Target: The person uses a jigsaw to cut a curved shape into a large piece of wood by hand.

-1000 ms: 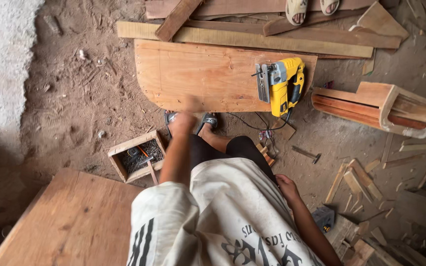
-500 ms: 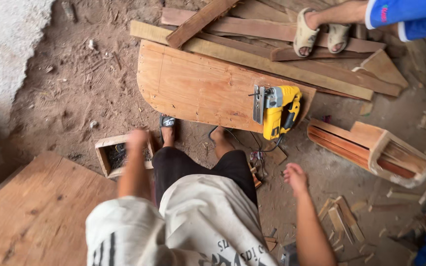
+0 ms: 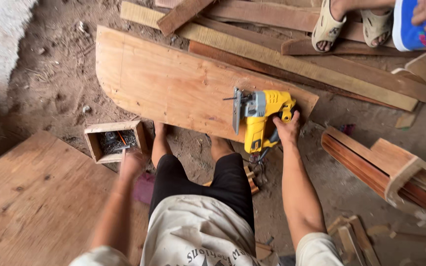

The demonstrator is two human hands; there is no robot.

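A yellow and grey jigsaw (image 3: 260,118) rests on a curved plywood board (image 3: 173,86) lying on the dirt floor. My right hand (image 3: 287,129) reaches out and touches the rear of the jigsaw's handle; a full grip is not visible. My left hand (image 3: 131,162) is blurred and hangs with fingers apart just below a small open wooden box (image 3: 94,145) holding dark nails or screws. I hold nothing in it. My legs in black shorts stand between the box and the saw.
A large plywood sheet (image 3: 30,197) lies at the lower left. Long planks (image 3: 282,54) are stacked beyond the board. Another person's sandalled feet (image 3: 343,24) stand on them at the top right. A wooden frame piece (image 3: 395,172) lies at the right.
My right hand has moved forward from near my hip up to the jigsaw. My left hand has dropped back from the box's edge. The view has moved closer to the board.
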